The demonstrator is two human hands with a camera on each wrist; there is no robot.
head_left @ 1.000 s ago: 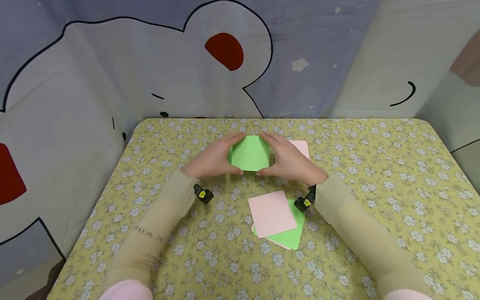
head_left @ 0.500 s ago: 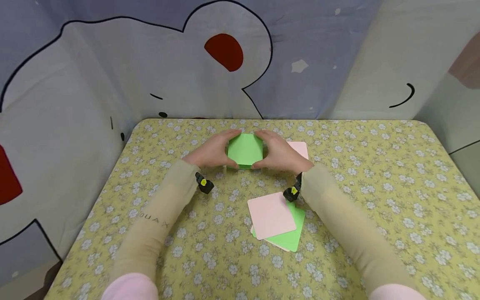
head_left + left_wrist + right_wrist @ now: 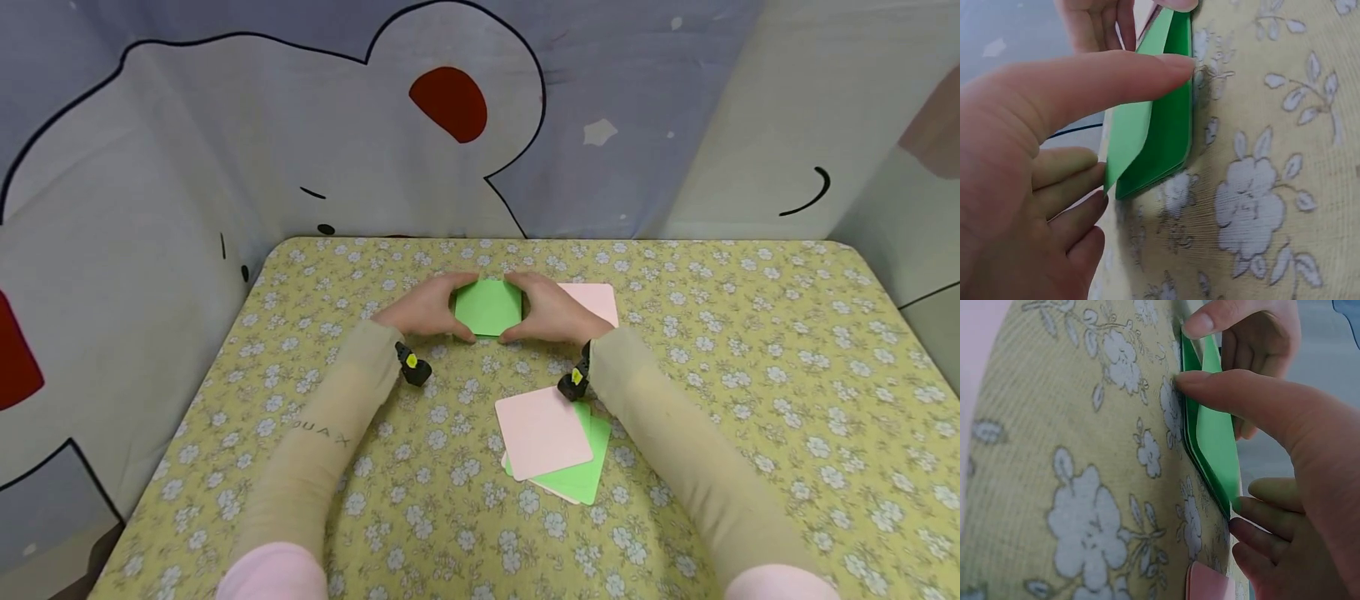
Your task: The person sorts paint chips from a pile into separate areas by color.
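Observation:
Both hands hold a thin green square card [image 3: 488, 307] by its opposite sides, near the back of the table. My left hand [image 3: 427, 308] curls round its left side and my right hand [image 3: 553, 310] round its right, thumbs at the near corners. In the left wrist view the light green card [image 3: 1127, 128] bows up over darker green cards [image 3: 1172, 125] on the cloth. The right wrist view shows the same wedge-shaped gap beneath the bent card [image 3: 1217, 437], with the right thumb at the stack's near edge.
A pink card [image 3: 596, 302] lies behind the right hand, partly covered by it. Closer to me, a loose pile has a pink card [image 3: 543, 433] on top and a green card [image 3: 596, 458] below. Floral cloth [image 3: 750, 375] covers the table; a printed curtain [image 3: 600, 83] hangs behind.
The green card has come down onto the green stack and shifted slightly left, with both hands moving along. The right forearm has swung left. The near pile and the pink card have stayed put.

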